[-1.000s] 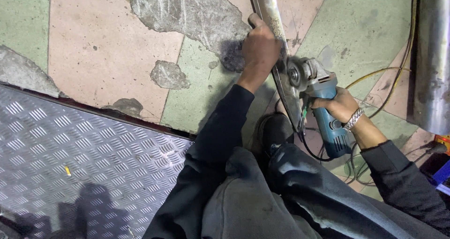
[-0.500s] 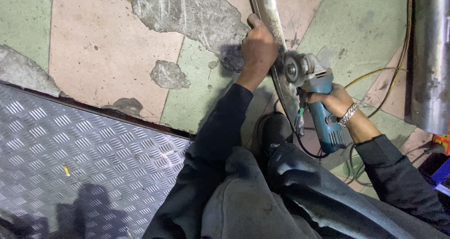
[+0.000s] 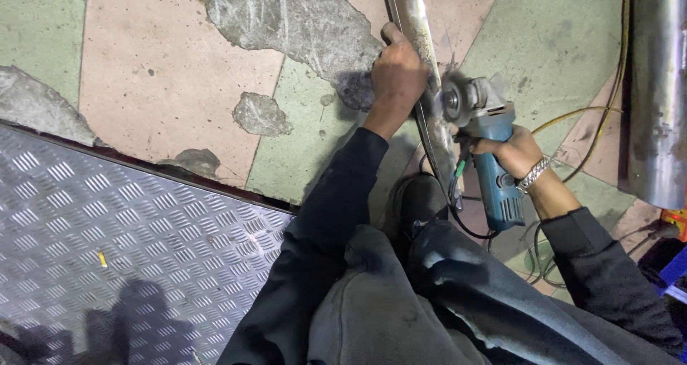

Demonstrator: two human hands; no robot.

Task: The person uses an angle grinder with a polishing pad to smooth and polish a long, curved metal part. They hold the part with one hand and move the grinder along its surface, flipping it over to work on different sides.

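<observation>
Floor: cracked tile floor (image 3: 172, 86) in green and pink with bare concrete patches, where your work lies.
Metal strip: long strip (image 3: 422, 64) flat on the floor, running up from your shoe (image 3: 422, 200).
Left hand (image 3: 397, 75): fingers clenched on the strip, pinning it down.
Right hand (image 3: 512, 154): fingers wrapped around the blue angle grinder (image 3: 486, 143), its disc at the strip's edge.
Risk: your left hand sits just beside the disc; a kick could bring it across.
Cable: yellow cable (image 3: 572, 114) near the grinder could snag.
Plate: checker plate (image 3: 107, 250) well apart.

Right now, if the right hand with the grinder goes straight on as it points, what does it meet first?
The right hand points the blue angle grinder up-left; its disc already looks to be at the metal strip, though contact is blurred.
</observation>
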